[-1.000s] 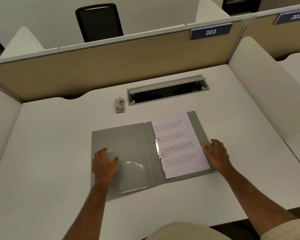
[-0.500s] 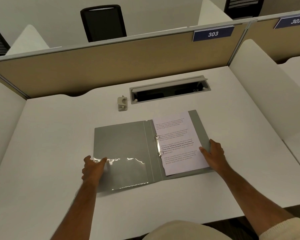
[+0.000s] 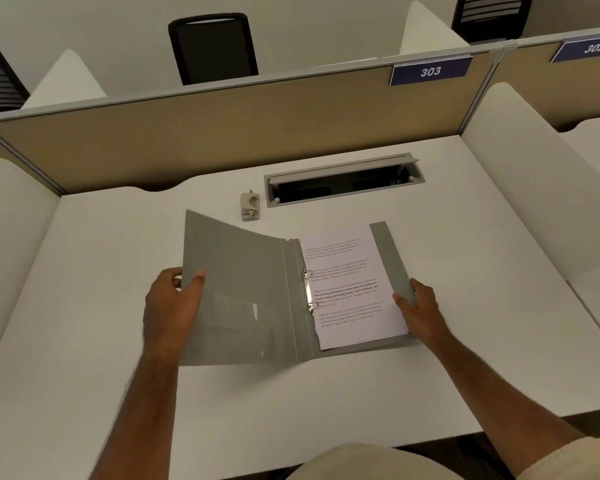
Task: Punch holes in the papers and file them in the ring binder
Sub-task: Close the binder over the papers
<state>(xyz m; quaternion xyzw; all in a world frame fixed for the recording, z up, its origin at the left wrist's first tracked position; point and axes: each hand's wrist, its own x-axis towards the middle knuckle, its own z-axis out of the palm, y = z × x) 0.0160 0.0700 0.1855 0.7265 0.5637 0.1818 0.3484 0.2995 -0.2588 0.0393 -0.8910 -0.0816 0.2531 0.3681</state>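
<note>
So, from where I sit on the remote feed, going L to R. Left hand [image 3: 172,308] sits left of centre, pinched onto the outer edge of the binder's front cover [image 3: 236,289]: thumb on the inner face, rest of the fingers behind it. That cover is raised off the white desk [image 3: 84,306], tilted up on its left side w/ the top-left corner highest. A clear pocket w/ glare shows on its lower inner face. Just above the cover, upper centre of frame, a small beige hole punch [image 3: 249,206] stands on the desk, apart from the binder, w/ a grey cable tray slot [image 3: 343,180] right beside it. Ring binder [image 3: 392,258] is grey, open, centre frame; back cover lies flat. Two metal rings [image 3: 309,289] by the spine look shut and pass thru the left margin of the papers [image 3: 350,289], a printed stack lying on the back cover, right of centre. Right hand [image 3: 421,311] rests at the binder's right edge, lower right of centre, fingers spread loosely and flat, thumb on the paper edge, pressing down rather than gripping. Far upper right, blue tags read 303 [image 3: 430,71] and 302 [image 3: 594,48] on the tan partition [image 3: 187,133].
</note>
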